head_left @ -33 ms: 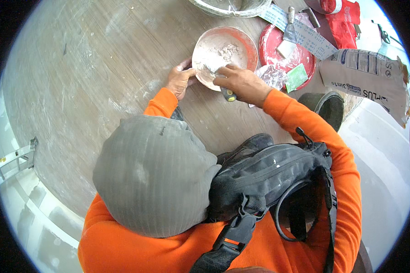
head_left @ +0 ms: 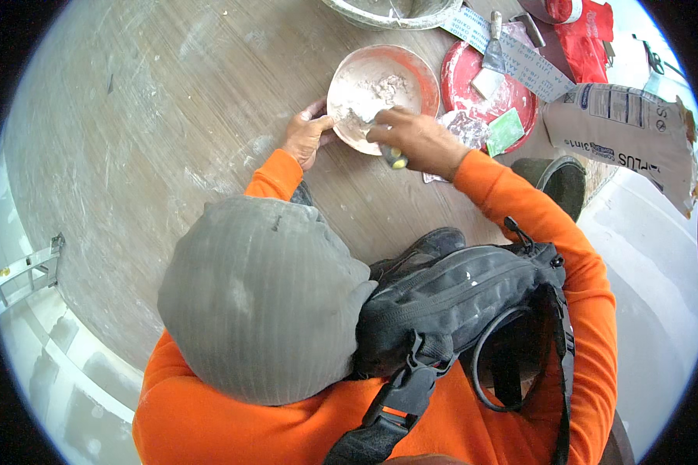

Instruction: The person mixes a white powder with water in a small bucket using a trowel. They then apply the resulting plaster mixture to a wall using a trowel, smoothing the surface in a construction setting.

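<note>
I see the pink bowl (head_left: 384, 93) of white paste sitting on the wooden counter (head_left: 147, 139) at about twelve o'clock. My left hand (head_left: 306, 136) clamps the bowl's rim at its eight o'clock edge. My right hand (head_left: 415, 139) is closed on a yellow-handled tool (head_left: 395, 159), over the bowl's five o'clock edge. A red lid (head_left: 485, 89) lies just beside the bowl at three o'clock.
</note>
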Tool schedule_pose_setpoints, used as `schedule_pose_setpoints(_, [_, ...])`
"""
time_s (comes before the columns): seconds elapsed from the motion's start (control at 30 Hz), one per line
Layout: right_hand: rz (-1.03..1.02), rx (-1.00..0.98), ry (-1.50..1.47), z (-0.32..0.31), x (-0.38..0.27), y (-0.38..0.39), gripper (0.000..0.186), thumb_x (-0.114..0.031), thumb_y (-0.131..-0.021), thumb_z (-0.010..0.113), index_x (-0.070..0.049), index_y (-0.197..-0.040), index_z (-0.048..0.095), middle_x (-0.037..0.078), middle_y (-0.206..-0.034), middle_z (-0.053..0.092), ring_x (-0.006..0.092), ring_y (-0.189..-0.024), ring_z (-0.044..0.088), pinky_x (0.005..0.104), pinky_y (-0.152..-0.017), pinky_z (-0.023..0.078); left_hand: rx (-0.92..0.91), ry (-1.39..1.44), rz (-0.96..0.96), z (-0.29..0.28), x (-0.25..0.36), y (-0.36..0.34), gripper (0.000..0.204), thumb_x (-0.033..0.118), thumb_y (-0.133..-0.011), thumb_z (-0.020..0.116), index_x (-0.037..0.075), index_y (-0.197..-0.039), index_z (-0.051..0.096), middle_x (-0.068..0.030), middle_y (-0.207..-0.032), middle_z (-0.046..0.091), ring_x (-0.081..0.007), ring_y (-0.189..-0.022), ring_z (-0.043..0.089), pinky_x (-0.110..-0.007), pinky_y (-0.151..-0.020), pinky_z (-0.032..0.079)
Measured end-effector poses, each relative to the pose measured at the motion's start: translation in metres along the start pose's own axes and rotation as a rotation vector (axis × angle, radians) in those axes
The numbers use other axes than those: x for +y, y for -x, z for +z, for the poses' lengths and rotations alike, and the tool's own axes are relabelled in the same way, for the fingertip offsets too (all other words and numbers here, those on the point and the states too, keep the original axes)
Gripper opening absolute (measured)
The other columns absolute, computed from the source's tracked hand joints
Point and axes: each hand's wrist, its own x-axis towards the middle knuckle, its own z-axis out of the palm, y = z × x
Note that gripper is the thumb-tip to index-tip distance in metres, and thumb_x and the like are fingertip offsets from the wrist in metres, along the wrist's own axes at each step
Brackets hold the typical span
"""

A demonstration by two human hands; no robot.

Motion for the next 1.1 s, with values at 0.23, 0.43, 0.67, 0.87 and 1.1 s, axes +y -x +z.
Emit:
schedule_pose_setpoints(0.23, [0.11,0.174,0.056,-0.029,0.062,0.001,0.039,-0.006,-0.074,0.072,-0.015,-0.111,0.064,0.01,-0.103,0.062,0.0328,-0.094,0.066,0.043,-0.08,0.055,0.017,-0.12,0.035,0.01,0.009,0.006,0.062,0.005,-0.091,0.058,-0.006,-0.147,0.033,-0.0175,-0.131,0.057,-0.0249,-0.118,0.06,-0.041,-0.1,0.053])
schedule_pose_setpoints(0.43, [0.341,0.366,-0.159,0.009,0.031,0.017,0.031,-0.013,-0.08,0.073,-0.01,-0.11,0.065,0.014,-0.099,0.064,0.036,-0.093,0.065,0.0436,-0.08,0.054,-0.007,0.001,0.039,0.004,-0.003,0.003,0.061,0.007,-0.091,0.06,-0.004,-0.147,0.037,-0.0156,-0.132,0.056,-0.0246,-0.118,0.059,-0.042,-0.101,0.051])
schedule_pose_setpoints(0.67, [0.227,0.219,-0.133,0.015,-0.015,0.011,0.036,-0.013,-0.077,0.075,-0.011,-0.11,0.061,0.013,-0.099,0.061,0.0361,-0.093,0.064,0.0447,-0.081,0.052,-0.022,0.076,0.025,0.002,-0.005,0.004,0.062,0.008,-0.087,0.065,0.0,-0.145,0.043,-0.01,-0.129,0.058,-0.0216,-0.119,0.057,-0.039,-0.096,0.052])
schedule_pose_setpoints(0.87, [0.454,0.275,0.0,0.001,0.019,0.011,0.027,-0.025,-0.084,0.071,-0.01,-0.105,0.063,0.015,-0.098,0.063,0.0383,-0.087,0.066,0.0462,-0.075,0.053,-0.023,0.102,-0.001,0.008,0.0,0.008,0.061,0.01,-0.087,0.066,-0.001,-0.143,0.044,-0.0119,-0.13,0.058,-0.0219,-0.117,0.058,-0.042,-0.098,0.05])
schedule_pose_setpoints(1.1, [1.01,0.437,-0.326,0.019,-0.027,-0.004,0.037,-0.034,-0.084,0.066,0.001,-0.096,0.063,0.025,-0.086,0.07,0.0365,-0.08,0.071,0.0437,-0.072,0.055,0.037,0.156,-0.023,0.021,-0.002,0.023,0.06,0.01,-0.087,0.065,0.001,-0.142,0.044,-0.0116,-0.131,0.058,-0.0226,-0.12,0.056,-0.043,-0.1,0.049])
